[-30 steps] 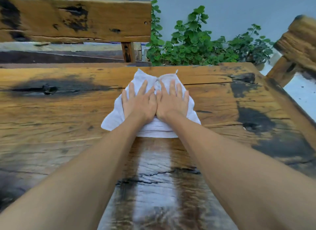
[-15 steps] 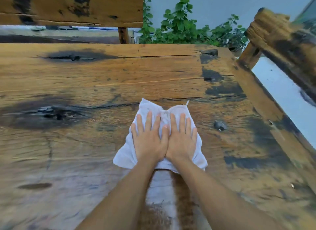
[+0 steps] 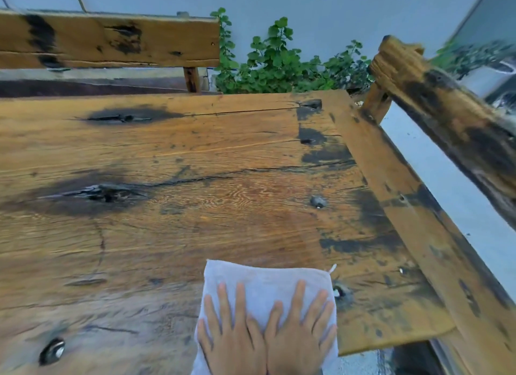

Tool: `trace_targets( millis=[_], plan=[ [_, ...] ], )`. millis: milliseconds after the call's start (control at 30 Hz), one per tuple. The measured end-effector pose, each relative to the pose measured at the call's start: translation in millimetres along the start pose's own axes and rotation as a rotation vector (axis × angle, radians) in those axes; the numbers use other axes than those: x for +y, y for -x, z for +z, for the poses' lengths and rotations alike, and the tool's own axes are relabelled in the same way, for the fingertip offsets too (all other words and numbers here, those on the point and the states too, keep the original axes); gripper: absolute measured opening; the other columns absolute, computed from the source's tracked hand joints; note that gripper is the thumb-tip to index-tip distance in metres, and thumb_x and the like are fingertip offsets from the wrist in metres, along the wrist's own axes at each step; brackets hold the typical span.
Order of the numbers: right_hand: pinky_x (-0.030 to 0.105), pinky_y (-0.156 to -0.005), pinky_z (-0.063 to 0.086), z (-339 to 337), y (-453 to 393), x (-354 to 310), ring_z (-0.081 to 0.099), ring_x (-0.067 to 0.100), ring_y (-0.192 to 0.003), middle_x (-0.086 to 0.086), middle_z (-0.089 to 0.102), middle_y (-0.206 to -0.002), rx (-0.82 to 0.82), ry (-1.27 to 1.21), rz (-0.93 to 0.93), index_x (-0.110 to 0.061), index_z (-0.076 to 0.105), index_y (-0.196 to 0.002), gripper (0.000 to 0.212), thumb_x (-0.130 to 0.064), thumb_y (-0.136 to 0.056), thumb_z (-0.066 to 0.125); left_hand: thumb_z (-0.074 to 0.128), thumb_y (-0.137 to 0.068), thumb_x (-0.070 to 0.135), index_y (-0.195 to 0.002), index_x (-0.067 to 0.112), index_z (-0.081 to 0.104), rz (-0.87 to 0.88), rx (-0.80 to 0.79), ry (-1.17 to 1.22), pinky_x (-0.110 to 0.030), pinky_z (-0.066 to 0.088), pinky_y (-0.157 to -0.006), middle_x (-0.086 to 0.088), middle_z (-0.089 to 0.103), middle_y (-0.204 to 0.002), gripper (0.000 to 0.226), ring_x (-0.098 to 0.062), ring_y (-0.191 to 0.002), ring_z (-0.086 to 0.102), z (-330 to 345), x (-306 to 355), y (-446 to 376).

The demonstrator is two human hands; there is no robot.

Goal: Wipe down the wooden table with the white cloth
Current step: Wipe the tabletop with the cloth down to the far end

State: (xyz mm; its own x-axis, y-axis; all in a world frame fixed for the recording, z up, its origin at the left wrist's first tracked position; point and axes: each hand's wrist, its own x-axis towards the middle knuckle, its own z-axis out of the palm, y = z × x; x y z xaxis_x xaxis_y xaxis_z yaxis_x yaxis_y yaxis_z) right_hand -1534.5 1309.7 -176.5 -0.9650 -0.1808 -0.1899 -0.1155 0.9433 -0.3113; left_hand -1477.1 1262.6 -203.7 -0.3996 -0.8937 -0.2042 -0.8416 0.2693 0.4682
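We press our left hand (image 3: 233, 338) and right hand (image 3: 300, 335) flat, side by side, on the white cloth (image 3: 265, 286), fingers (image 3: 241, 299) spread apart and gripping nothing. The cloth lies at about 6 o'clock on the wooden surface (image 3: 167, 221), close to its near edge, just beside a dark knot (image 3: 339, 292) at its 3 o'clock. Green plants (image 3: 279, 64) stand past the far edge at 12 o'clock.

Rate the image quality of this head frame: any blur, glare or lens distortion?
Head view: light is soft and even, no hard shadows; the bench at right is smeared by motion blur; wide-angle bending curves the table edges; cloth and both hands, left and right, are fairly sharp.
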Motion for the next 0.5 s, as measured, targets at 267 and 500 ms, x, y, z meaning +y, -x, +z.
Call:
trace_targets(
  millis=[267, 500],
  plan=[
    [0.069, -0.116, 0.013, 21.0, -63.9, -24.0, 0.02, 0.046, -0.152, 0.023, 0.016, -0.167, 0.096, 0.026, 0.04, -0.028, 0.035, -0.156, 0.076, -0.059, -0.086, 0.033, 0.047, -0.062, 0.091, -0.144, 0.053, 0.041, -0.065, 0.103, -0.099, -0.054, 0.009, -0.122, 0.007, 0.03, -0.165, 0.091, -0.032, -0.155, 0.016, 3.4, 44.7, -41.8],
    [0.066, -0.116, 0.016, 32.3, -181.7, -77.3, 0.024, 0.041, -0.152, 0.025, 0.026, -0.163, 0.183, 0.05, -0.015, -0.025, 0.043, -0.153, 0.079, -0.058, -0.081, 0.039, 0.012, -0.087, 0.077, -0.142, 0.04, 0.054, -0.074, 0.198, -0.016, -0.062, 0.018, -0.115, 0.001, 0.043, -0.159, 0.078, -0.039, -0.149, 0.03, 13.4, 125.2, -149.0]
  ],
)
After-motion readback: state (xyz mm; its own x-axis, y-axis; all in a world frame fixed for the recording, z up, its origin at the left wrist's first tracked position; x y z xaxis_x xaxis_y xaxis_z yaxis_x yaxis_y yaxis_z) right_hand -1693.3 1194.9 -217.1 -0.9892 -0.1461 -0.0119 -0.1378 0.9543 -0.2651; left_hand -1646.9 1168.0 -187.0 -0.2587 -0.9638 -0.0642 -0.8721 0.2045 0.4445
